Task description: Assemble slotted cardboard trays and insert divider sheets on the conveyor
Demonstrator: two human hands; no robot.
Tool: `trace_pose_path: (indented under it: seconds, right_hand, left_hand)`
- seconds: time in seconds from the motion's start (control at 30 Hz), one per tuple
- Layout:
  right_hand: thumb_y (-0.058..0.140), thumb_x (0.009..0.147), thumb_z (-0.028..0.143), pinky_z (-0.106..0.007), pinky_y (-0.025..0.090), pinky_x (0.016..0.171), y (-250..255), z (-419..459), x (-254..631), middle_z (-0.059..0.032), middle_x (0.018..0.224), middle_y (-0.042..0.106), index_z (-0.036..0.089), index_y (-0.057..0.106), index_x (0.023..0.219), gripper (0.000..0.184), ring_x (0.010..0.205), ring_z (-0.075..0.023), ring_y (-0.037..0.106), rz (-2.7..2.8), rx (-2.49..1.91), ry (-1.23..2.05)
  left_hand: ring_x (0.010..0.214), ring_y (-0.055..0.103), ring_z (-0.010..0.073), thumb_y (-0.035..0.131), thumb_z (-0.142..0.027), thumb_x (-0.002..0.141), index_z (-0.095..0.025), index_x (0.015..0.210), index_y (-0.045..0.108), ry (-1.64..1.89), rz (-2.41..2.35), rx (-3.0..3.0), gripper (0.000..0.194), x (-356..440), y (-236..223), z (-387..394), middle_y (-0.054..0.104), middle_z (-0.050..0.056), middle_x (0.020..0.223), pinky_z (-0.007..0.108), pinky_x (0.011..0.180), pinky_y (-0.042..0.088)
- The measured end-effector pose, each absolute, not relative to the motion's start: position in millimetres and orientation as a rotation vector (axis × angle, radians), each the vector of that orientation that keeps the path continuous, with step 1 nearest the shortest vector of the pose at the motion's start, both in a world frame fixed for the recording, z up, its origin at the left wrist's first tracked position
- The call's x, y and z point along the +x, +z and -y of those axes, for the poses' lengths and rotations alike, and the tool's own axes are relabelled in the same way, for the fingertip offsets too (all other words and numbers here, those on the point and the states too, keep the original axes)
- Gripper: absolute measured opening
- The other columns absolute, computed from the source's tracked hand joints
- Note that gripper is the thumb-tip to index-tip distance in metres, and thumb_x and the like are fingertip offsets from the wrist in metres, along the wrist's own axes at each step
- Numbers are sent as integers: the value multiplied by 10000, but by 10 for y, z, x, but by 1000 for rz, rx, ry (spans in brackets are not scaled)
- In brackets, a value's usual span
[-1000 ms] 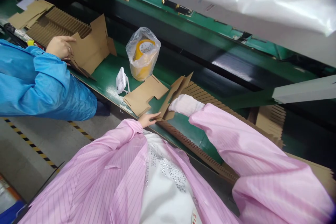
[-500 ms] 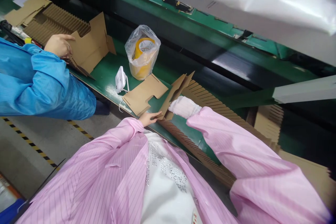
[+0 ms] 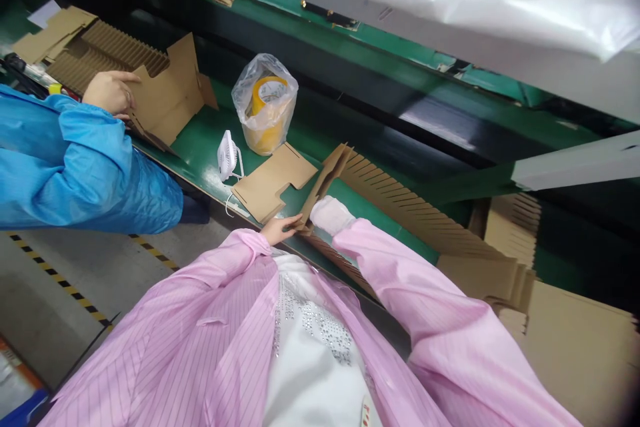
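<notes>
1. In hand: a folded cardboard piece (image 3: 327, 177), up on edge, at the left end of a far slotted strip (image 3: 410, 207) and a near slotted strip (image 3: 343, 262).
2. Left hand (image 3: 280, 229): bare, pinched on the near end of the cardboard piece, by the look of it.
3. Right hand (image 3: 331, 215): in a white cover, up against the right side of the cardboard piece. Cannot tell if closed on it, for lack of a clear look at the fingertips.
4. Likely light, dry and a bit stiff. Probably not slippery, but easy to bend at the folds.
5. Best held by both ends, softly. Best not squashed in the middle.
6. Underneath: a smooth, shiny green table (image 3: 199, 161).
7. To the left: a flat cardboard sheet (image 3: 275, 177), a small white fan (image 3: 228, 157) and, farther off, a clear bag (image 3: 253, 117) with yellow tape (image 3: 260, 97).
8. Far left: another person's hand (image 3: 107, 91) in a blue sleeve (image 3: 95, 160), at an open cardboard box (image 3: 163, 93).
9. Down left: a gray floor (image 3: 123, 280) with striped lines.
</notes>
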State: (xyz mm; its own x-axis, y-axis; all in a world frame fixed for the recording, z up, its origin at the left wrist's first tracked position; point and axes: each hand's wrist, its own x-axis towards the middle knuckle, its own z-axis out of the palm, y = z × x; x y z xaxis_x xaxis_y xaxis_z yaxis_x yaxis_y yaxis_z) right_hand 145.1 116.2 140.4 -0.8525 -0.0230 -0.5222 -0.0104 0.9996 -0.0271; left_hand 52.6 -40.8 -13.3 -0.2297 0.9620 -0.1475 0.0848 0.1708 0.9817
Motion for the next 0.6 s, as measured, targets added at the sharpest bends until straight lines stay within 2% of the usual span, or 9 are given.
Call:
trace_pose_path:
  seconds: [0.17,0.27,0.37,0.5,0.6]
  right_hand:
    - [367,824,21,-365,376,747,1367,-1144,1438,-231,883,644,18,665,884,304,835,-246,577,-2666,96,-67]
    - [398,860,70,-365,394,909,1358,-1109,1520,-188,1000,667,57,681,988,312,1013,-253,571,-2723,148,-106]
    - [433,874,109,-348,369,1040,1318,-1004,1851,-108,1184,643,149,666,1126,346,1173,-211,526,-2984,387,-242]
    - [485,896,279,-377,400,1051,1194,-876,2747,-81,1220,624,177,605,1221,361,1174,-214,537,-3237,1264,-416]
    - [545,842,369,-457,406,1022,1109,-854,3601,-181,1238,580,91,548,1272,512,1179,-291,518,-2801,2210,-186]
  left_hand:
    - [1164,606,250,651,-309,794,-171,1333,557,1200,-1530,1030,564,487,-123,399,658,56,1228,425,1083,440]
    - [1203,579,250,627,-260,793,-164,1364,514,1199,-1465,1062,590,455,-119,439,605,87,1305,429,1092,424]
    - [1255,535,246,609,-178,761,-177,1379,482,1160,-1421,1058,631,398,-108,499,551,110,1367,425,1106,398]
    - [1362,408,260,545,-174,783,-183,1397,442,1153,-1482,930,622,274,9,407,465,128,1442,461,1156,300]
    - [1422,300,237,494,-264,856,-203,1446,367,1183,-1499,886,607,205,202,134,348,97,1525,431,1201,195]
